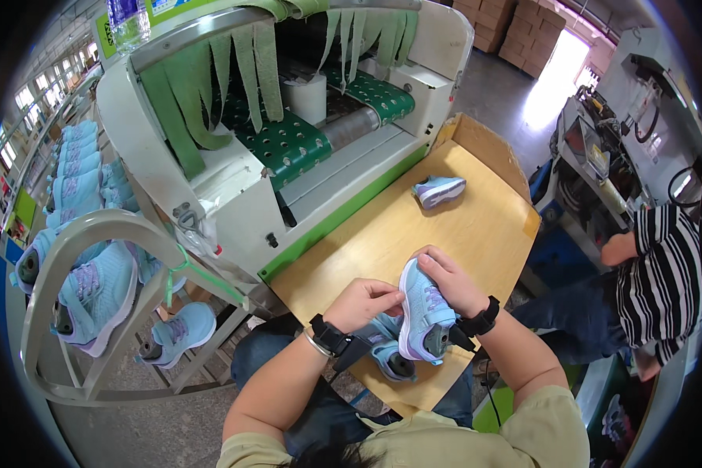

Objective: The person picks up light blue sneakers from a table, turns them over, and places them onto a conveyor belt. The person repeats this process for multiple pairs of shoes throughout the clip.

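Note:
My right hand (pixel 454 282) is wrapped round a light blue sneaker (pixel 425 308) with a white sole and lilac trim, held tilted above the wooden table with its toe away from me. Beside its sole edge, the fingers of my left hand (pixel 365 303) are pinched together and touch the shoe's side; whatever may be between the fingertips is hidden. Beneath the held shoe lies a second blue sneaker (pixel 395 365), partly covered by it. Farther up the table another sneaker (pixel 439 192) rests on its own.
A conveyor machine (pixel 234 191) with green hanging strips and a perforated green belt stands beyond the wooden table (pixel 351 234). At left, a metal rack (pixel 125 222) carries several blue sneakers (pixel 97 292). A person in a striped shirt (pixel 663 281) is at the right.

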`<state>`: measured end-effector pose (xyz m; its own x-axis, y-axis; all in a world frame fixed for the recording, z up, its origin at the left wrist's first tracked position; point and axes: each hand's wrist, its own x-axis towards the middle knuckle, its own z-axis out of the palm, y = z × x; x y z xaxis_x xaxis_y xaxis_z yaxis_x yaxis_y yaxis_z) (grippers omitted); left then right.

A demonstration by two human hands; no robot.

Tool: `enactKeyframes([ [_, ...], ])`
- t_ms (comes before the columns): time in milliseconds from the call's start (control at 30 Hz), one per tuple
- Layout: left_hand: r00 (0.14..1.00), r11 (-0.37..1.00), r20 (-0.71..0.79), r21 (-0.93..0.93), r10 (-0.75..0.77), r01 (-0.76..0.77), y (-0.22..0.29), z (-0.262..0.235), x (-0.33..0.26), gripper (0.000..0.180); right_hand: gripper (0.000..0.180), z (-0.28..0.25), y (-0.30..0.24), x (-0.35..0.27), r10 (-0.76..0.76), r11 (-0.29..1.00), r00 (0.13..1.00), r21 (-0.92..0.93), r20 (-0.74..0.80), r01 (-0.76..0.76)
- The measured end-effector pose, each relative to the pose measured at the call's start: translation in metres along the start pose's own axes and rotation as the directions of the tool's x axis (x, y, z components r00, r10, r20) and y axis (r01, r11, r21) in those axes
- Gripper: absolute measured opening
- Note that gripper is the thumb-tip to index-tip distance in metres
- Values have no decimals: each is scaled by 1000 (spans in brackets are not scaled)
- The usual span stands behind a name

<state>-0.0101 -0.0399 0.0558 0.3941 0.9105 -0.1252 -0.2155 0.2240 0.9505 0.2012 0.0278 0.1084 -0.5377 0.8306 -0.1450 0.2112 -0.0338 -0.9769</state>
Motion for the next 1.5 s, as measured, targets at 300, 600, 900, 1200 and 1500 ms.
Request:
enactKeyframes([
  [300,997,998,-68,-51,-32,28,-8,13,-3,18,31,15,-16,-13,-146,952,989,-274,-30,133],
  [600,999,996,5,-80,-39,39,-7,7,-4,18,28,8,-9,-17,-55,992,998,-111,6,56],
  [900,996,996,86,-90,-19,26,-8,7,-4,20,28,2,-12,-26,54,998,997,29,56,-56],
  [1200,999,998,43,-54,-24,26,-14,6,-1,20,42,5,-8,-28,-14,981,999,-196,-41,6],
  [1500,996,996,-25,-47,-82,81,-24,15,5,18,96,10,13,-97,110,986,986,-109,-124,-124],
])
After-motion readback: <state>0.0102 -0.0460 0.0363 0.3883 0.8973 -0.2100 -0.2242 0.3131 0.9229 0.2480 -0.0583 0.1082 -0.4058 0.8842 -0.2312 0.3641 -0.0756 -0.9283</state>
